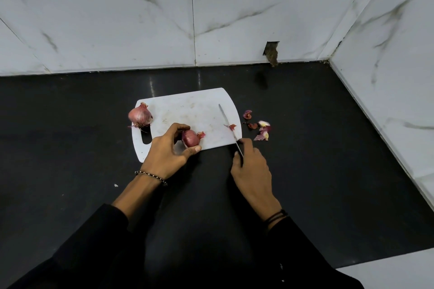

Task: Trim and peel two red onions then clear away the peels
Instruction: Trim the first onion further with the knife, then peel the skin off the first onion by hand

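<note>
Two red onions in play. The nearer onion point(189, 138) is at the near edge of the white cutting board point(187, 110), pinched in the left hand point(168, 150): thumb on the near side, fingers curled over the far side. It looks smooth and dark red, with a loose flap of skin point(200, 134) off its right end. The far onion point(140, 115) sits at the board's far-left corner by the handle slot, papery skin and root tuft on, neither hand touching it.

The right hand point(252, 166) is wrapped round the handle of the knife point(226, 122). The blade runs across the board's right side, tip pointing away, apart from the nearer onion. Peel scraps point(260, 128) lie on the black surface point(328, 148) just beside the board, and one scrap point(231, 126) lies against the blade.

Handling, as judged:
- Both onions are light, firm and round, and likely to roll.
- Bared flesh will probably be slick, so grip across the middle with the cut end down if there is one.
- Dry skin is brittle and tears in flakes. Lift it at the loose flap or a trimmed end.
- Scraps are featherlight, so sweep them together rather than picking them up singly.
</note>
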